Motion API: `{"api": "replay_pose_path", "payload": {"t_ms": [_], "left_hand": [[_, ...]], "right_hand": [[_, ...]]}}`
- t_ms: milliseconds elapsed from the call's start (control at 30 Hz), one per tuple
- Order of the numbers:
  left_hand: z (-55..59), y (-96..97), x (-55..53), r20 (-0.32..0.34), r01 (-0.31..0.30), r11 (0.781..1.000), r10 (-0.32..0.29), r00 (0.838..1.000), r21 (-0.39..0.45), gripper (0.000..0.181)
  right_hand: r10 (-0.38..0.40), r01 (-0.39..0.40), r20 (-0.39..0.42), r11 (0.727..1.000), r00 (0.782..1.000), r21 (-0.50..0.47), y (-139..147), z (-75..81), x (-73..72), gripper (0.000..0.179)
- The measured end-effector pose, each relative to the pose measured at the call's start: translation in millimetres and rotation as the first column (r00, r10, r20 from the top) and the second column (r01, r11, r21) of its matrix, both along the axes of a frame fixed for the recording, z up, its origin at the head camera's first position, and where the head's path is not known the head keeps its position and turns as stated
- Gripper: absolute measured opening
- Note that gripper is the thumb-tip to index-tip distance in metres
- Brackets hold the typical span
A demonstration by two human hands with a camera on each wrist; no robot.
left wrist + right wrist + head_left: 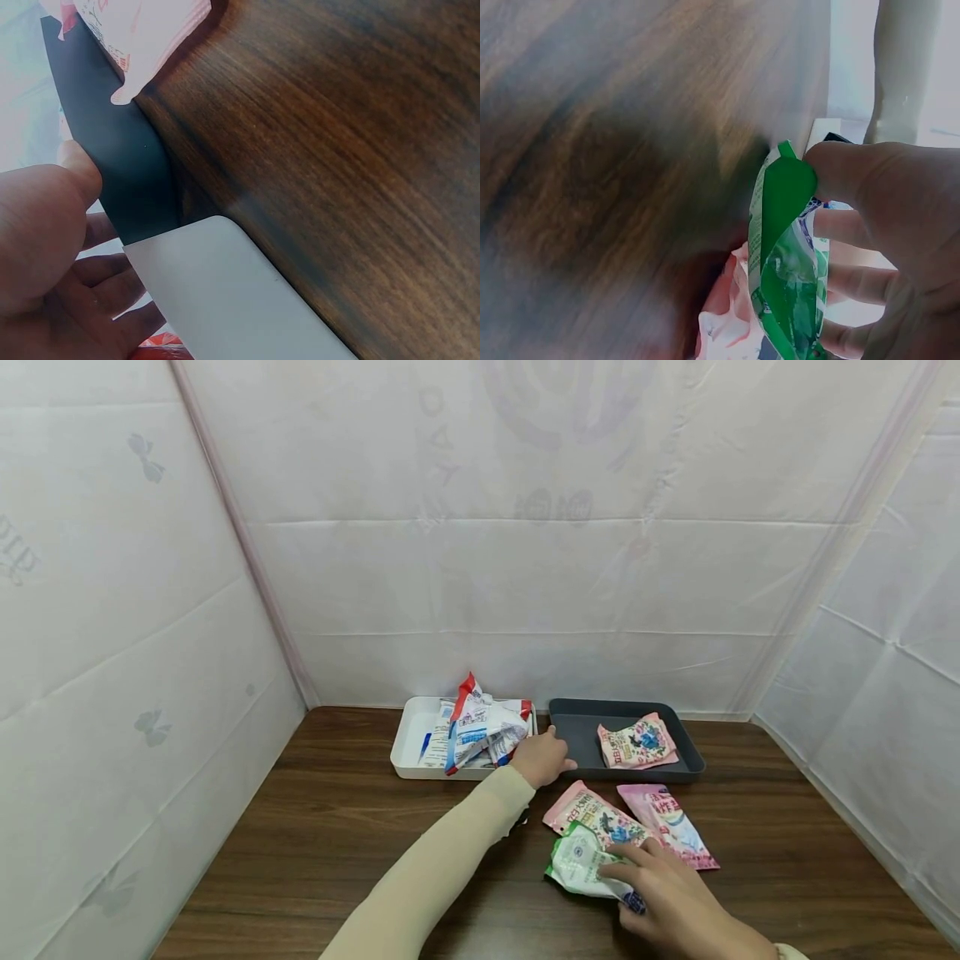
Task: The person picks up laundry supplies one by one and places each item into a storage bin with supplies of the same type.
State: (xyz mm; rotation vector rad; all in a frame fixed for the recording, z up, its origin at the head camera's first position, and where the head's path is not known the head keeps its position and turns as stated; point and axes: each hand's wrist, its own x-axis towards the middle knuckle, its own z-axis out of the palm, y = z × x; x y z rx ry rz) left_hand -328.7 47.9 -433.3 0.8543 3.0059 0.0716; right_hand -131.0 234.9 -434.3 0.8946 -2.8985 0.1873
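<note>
My left hand [542, 757] is over the place where the white tray [405, 772] meets the dark grey tray [581, 716]. Its thumb is by the dark tray's rim in the left wrist view, and its fingers are loosely bent with nothing gripped. Red, white and blue packets [480, 727] lie heaped in the white tray. In front of the trays, my right hand [671, 893] pinches a green-and-white snack packet [787, 262] between thumb and fingers. Partly under that packet lies a pink floral packet [592, 814].
Inside the dark tray is another pink floral packet [637, 743]. A pink-and-white packet [671, 827] lies on the wooden table [322, 852], right of the floral one. My left forearm partly hides a small dark item [522, 818]. White sheeting [480, 577] stands behind and at both sides.
</note>
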Motion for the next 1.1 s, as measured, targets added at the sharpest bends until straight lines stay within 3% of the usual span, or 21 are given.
{"api": "replay_pose_path", "payload": {"t_ms": [500, 1100], "left_hand": [[-2.8, -0.1, -0.3, -0.024, 0.003, 1.000, -0.003, 1.000, 0.005, 0.039], [-0.9, -0.3, 1.4, -0.016, 0.000, 1.000, 0.000, 1.000, 0.005, 0.039]], "right_hand": [[-0.006, 0.006, -0.014, 1.000, 1.000, -0.018, 9, 2.3, -6.0, 0.028], [0.004, -0.012, -0.117, 0.998, 0.993, -0.067, 11, -1.1, -8.9, 0.023]]}}
